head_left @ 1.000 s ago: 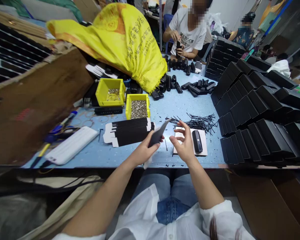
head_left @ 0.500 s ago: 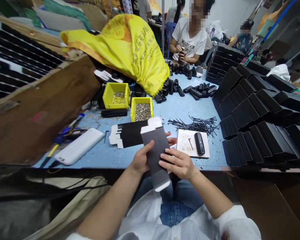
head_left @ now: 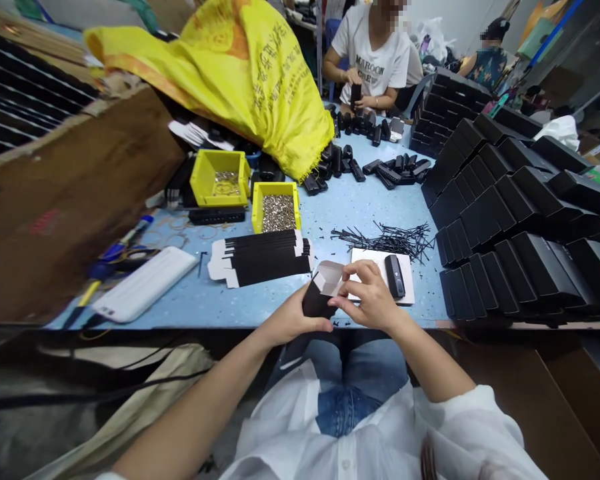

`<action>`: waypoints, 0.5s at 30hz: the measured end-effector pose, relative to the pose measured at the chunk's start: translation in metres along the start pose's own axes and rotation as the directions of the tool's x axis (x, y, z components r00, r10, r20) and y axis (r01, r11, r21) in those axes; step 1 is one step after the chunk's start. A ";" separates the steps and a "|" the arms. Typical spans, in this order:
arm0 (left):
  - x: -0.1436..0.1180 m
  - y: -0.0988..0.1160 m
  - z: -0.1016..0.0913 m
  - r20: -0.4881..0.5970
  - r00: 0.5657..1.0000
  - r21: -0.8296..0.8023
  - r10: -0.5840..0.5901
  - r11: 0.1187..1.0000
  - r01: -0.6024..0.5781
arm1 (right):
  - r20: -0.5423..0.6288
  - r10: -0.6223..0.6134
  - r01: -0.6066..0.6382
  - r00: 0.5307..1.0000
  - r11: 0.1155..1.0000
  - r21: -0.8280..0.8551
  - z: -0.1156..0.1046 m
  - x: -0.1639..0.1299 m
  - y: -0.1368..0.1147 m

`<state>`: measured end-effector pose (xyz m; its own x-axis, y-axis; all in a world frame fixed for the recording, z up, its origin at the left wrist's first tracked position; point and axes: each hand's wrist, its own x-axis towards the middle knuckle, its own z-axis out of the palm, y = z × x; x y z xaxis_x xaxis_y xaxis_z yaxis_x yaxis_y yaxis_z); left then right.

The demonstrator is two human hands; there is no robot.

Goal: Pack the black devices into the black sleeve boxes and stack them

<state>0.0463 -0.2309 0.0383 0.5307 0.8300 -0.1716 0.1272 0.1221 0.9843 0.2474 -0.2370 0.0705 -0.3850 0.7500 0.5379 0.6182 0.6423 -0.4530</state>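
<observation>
So the left hand (head_left: 293, 319) is gripping a small black carton (head_left: 320, 299) from below, fingers wrapped around its body, right at the near edge of the blue table (head_left: 340, 213). The right hand (head_left: 373, 300) is pinching the carton's pale top flap between thumb and fingertips. Just left of the carton a fanned stack of flat black box blanks (head_left: 263, 259) is lying on the table, and just right a black device (head_left: 394, 276) is sitting on a white card (head_left: 365, 257). Behind that there's a loose heap of thin black pins (head_left: 387, 239) – and two yellow bins (head_left: 275, 208) further back. Rows of finished black boxes (head_left: 510, 227) are crowding the right side, a yellow sack (head_left: 240, 67) is slumping over the far left, and another person (head_left: 373, 53) is sitting across, handling a black part
</observation>
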 end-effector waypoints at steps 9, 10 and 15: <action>0.001 0.023 0.001 0.090 0.940 0.456 0.330 0.825 -0.334 | 0.194 0.587 -0.471 0.786 0.365 0.803 0.030 -0.017 0.022; 0.003 0.029 0.003 0.091 0.944 0.455 0.317 0.830 -0.322 | 0.269 0.583 -0.504 0.766 0.287 0.815 0.034 -0.017 0.025; 0.012 0.044 0.009 0.215 0.957 0.425 0.194 0.864 -0.271 | 0.331 0.564 -0.539 0.757 0.251 0.804 0.035 -0.015 0.026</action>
<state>0.0655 -0.2205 0.0787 0.7127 0.7012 0.0183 0.3227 -0.3509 0.8791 0.2452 -0.2257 0.0253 -0.1698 0.9819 -0.0840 -0.1888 -0.1160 -0.9751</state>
